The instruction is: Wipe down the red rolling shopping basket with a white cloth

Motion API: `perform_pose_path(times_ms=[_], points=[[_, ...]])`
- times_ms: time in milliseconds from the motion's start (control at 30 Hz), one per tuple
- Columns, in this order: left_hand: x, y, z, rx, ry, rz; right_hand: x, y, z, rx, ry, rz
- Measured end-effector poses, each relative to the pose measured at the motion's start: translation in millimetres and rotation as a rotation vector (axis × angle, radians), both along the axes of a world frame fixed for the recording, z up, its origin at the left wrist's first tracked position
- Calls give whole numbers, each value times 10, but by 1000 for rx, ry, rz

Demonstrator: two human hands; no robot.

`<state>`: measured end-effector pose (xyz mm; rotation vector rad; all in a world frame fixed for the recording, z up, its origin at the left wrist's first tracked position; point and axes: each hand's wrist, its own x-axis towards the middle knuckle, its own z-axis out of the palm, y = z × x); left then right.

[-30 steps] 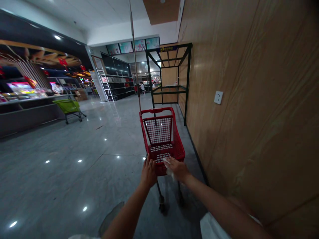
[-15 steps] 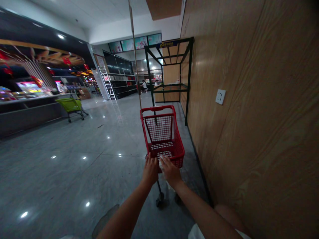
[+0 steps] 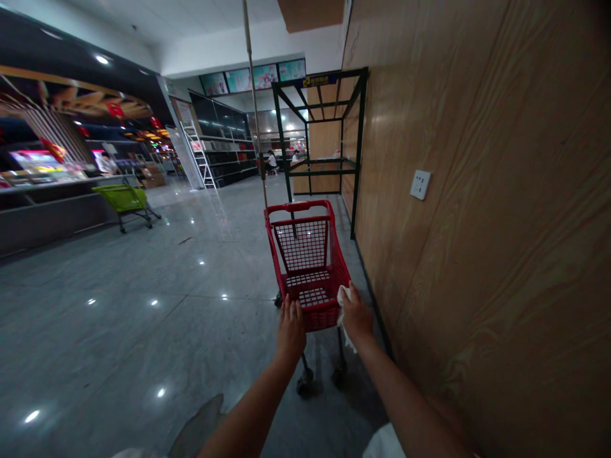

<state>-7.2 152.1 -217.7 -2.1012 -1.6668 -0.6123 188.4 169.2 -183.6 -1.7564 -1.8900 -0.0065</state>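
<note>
A small red shopping cart stands on the grey floor in front of me, close to a wooden wall. My left hand grips the near left corner of the cart's rim, fingers curled over it. My right hand presses a white cloth against the cart's near right corner. A thin metal pole rises from the cart's far left side toward the ceiling.
The wooden wall with a white socket runs along the right. A dark metal rack stands beyond the cart. A green cart sits far left by a counter. A ladder and seated people show at the back.
My right hand with the cloth slid from the middle of the cart's near rim to its right corner. The left hand kept its hold on the left corner.
</note>
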Motion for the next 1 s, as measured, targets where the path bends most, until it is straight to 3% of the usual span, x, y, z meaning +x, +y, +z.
perform_pose_path(times_ms=[67,267,333,433,533,633,800,1000], points=[[44,16,-25,-2,3,-8,-188,-24,-84,51,19,36],[-70,21,-32,-34,89,-45,-909,-193,-302,165,14,373],[-152,-3,-18,-41,104,-48,-875,-212,-287,176,-15,429],[-224,-43,-3,-36,92,-29,-546,-174,-214,146,-48,414],[-207,-71,-4,-10,63,-15,-137,-100,-150,93,-28,222],[-148,-84,-11,12,42,-21,70,-50,-136,54,18,47],[-117,-108,-12,17,25,-12,-273,-131,-215,113,20,81],[-201,-183,-26,22,58,14,-882,-354,-262,172,-37,415]])
